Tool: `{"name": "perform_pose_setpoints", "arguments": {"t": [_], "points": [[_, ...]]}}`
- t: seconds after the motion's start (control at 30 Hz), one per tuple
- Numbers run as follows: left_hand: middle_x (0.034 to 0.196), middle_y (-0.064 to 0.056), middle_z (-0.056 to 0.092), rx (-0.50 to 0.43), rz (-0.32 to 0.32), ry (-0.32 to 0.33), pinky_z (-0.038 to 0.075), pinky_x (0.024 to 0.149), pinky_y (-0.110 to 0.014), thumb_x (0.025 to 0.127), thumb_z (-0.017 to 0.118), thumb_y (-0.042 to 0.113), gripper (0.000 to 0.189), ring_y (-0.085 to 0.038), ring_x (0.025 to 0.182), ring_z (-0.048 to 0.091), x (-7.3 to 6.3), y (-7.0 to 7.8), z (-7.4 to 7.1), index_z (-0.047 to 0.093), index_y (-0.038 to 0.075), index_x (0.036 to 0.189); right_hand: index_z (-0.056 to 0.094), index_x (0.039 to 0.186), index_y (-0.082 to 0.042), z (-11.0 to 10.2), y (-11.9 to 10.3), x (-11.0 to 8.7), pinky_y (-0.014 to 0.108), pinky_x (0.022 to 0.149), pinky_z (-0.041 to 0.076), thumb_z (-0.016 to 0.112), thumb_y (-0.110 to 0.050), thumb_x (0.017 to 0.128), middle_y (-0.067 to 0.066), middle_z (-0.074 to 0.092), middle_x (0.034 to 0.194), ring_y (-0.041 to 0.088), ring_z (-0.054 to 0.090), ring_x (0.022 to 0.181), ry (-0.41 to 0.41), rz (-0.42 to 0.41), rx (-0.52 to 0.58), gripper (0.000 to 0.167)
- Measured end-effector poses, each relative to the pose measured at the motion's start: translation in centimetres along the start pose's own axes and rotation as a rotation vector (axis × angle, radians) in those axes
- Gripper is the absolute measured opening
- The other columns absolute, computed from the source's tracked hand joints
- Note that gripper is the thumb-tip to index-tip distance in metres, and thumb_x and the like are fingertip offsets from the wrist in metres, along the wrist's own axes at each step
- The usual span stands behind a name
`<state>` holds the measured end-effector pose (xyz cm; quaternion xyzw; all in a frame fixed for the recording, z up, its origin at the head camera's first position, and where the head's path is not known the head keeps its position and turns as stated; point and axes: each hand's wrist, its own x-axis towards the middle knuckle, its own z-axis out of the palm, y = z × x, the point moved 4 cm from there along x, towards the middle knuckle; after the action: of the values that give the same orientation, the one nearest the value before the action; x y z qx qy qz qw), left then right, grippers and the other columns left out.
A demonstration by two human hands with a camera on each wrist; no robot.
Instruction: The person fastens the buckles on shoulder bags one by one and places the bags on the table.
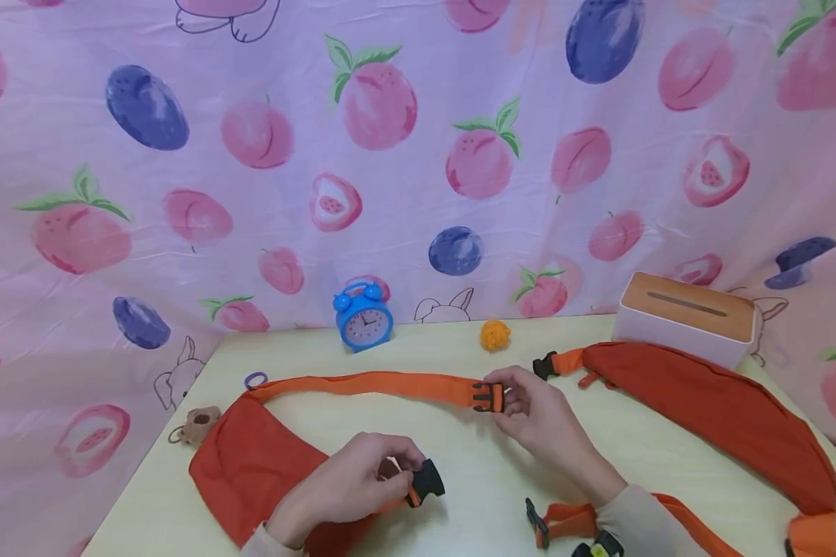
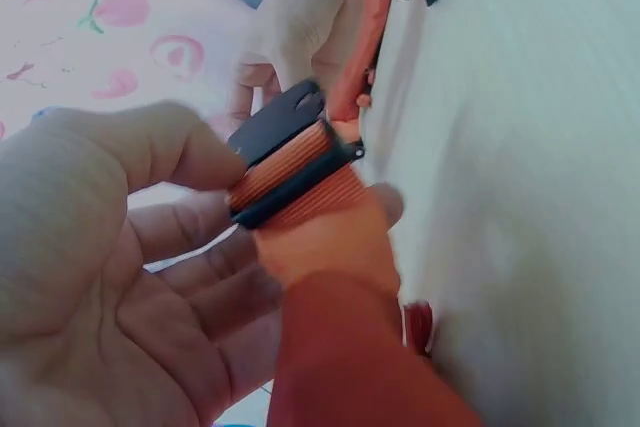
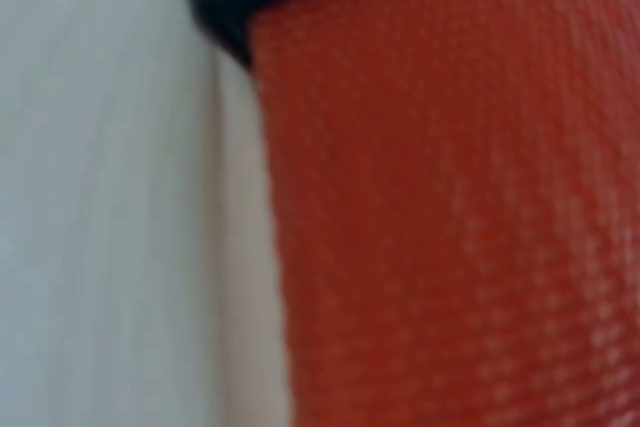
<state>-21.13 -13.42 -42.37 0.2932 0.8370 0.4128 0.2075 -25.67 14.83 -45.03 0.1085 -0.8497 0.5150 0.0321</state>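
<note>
At the head view's lower left, the left hand (image 1: pixel 348 481) hides part of the red bag (image 1: pixel 251 456) — cropped below. Right wrist view: blurred red-orange webbing (image 3: pixel 450 197), cut off right and bottom.

The waist bag (image 1: pixel 251 449) at seven o'clock and the waist bag (image 1: pixel 710 418) at four o'clock are both plain rust-red, with orange strap (image 1: pixel 376 384) and black buckle (image 1: pixel 429 481). Lilac curtain (image 1: pixel 404 166) at twelve o'clock carries pink peaches and blue plums.

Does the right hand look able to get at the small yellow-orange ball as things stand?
Probably yes: only bare tabletop shows between the right hand and the ball. However, its fingers are on the pronged buckle, so it would likely need to let go first.
</note>
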Motion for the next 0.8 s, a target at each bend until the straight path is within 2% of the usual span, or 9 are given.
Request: {"name": "perform_pose_setpoints", "arguments": {"t": [0.17,0.3,0.4,0.57,0.8], "points": [[0.109,0.009,0.075,-0.011,-0.008,0.062,0.059,0.094,-0.028,0.112,0.062,0.015,0.017,-0.014,0.102,0.07,0.7,0.7,-0.2,0.075,0.02,0.123,0.071,0.134,-0.019,-0.5,-0.4,0.0,0.025,0.085,0.063,0.09,0.004,0.089,0.005,0.062,0.133,0.018,0.071,0.095,0.033,-0.071,-0.038,0.054],[0.113,0.004,0.072,-0.023,-0.01,0.111,0.061,0.083,-0.03,0.116,0.059,0.019,0.018,-0.02,0.101,0.068,1.0,1.1,-0.4,0.072,0.019,0.129,0.072,0.134,-0.019,-1.1,-0.8,0.1,0.028,0.087,0.064,0.094,-0.002,0.089,0.005,0.06,0.139,0.019,0.072,0.102,0.072,-0.119,-0.066,0.052],[0.114,0.002,0.071,-0.014,-0.001,0.16,0.061,0.08,-0.03,0.117,0.058,0.02,0.022,-0.02,0.097,0.069,1.5,1.4,-0.5,0.071,0.018,0.135,0.072,0.135,-0.017,-1.6,-0.9,0.3,0.032,0.087,0.065,0.094,-0.004,0.089,0.004,0.06,0.143,0.021,0.072,0.107,0.086,-0.139,-0.056,0.052],[0.108,0.002,0.073,-0.033,0.039,0.269,0.062,0.079,-0.029,0.115,0.063,0.017,0.03,-0.018,0.087,0.072,2.3,2.3,-0.7,0.068,0.02,0.145,0.072,0.137,-0.014,-2.2,-0.9,0.4,0.034,0.085,0.066,0.094,-0.004,0.089,0.005,0.062,0.143,0.024,0.072,0.11,0.116,-0.154,-0.029,0.054],[0.103,0.002,0.076,-0.111,0.064,0.387,0.065,0.077,-0.031,0.11,0.072,0.015,0.03,-0.021,0.085,0.076,3.0,2.9,-0.9,0.072,0.023,0.139,0.068,0.14,-0.023,-2.9,-0.9,0.4,0.035,0.084,0.065,0.093,-0.005,0.091,0.001,0.064,0.137,0.033,0.071,0.106,0.12,-0.114,-0.022,0.057]]}}
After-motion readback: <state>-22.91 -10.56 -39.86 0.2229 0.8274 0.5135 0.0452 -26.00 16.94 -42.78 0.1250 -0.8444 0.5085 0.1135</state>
